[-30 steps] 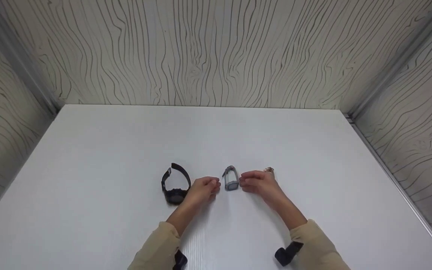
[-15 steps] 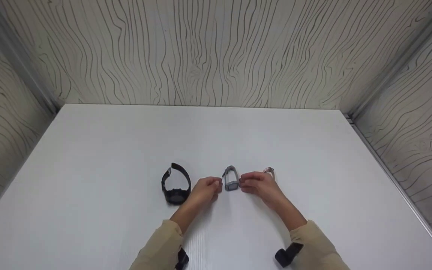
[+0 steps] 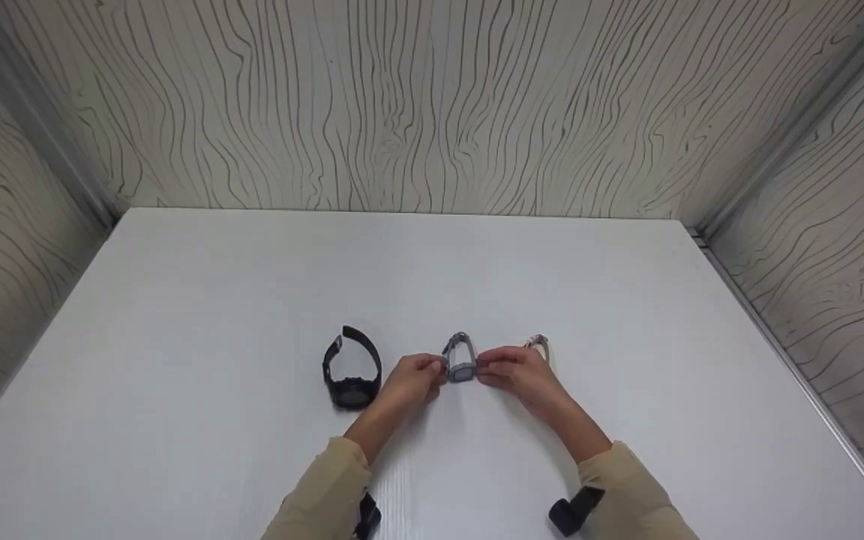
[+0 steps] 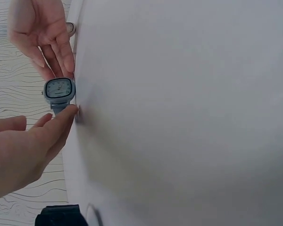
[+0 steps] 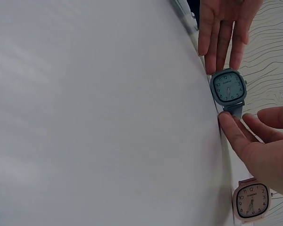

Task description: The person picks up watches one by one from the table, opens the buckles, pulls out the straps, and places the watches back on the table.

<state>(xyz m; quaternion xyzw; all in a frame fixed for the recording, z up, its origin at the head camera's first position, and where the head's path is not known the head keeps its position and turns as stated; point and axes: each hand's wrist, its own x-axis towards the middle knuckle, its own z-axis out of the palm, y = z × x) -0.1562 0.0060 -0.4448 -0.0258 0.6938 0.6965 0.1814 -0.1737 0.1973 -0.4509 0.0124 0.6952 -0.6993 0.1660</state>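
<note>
A grey-blue wristwatch (image 3: pixel 462 372) with a rounded-square dial stands on the white table, its strap looped behind the dial. My left hand (image 3: pixel 412 378) touches its left side with nearly straight fingertips. From the other side, the fingertips of my right hand (image 3: pixel 520 373) rest against it. Both wrist views show the watch dial (image 4: pixel 59 89) facing outward between the two hands, fingers extended along its sides. Behind my right hand stands a pink wristwatch (image 5: pixel 252 201), mostly covered by that hand in the head view.
A larger black wristwatch (image 3: pixel 353 391) stands left of my left hand, close to the wrist, with its strap curving up behind. The white table (image 3: pixel 252 285) reaches back to a wood-grain patterned panel (image 3: pixel 402 105); similar panels rise at both sides.
My left hand has moved right until its fingertips meet the grey-blue watch. My right hand has edged left, and the watch has shifted slightly left. The black watch has stayed in place.
</note>
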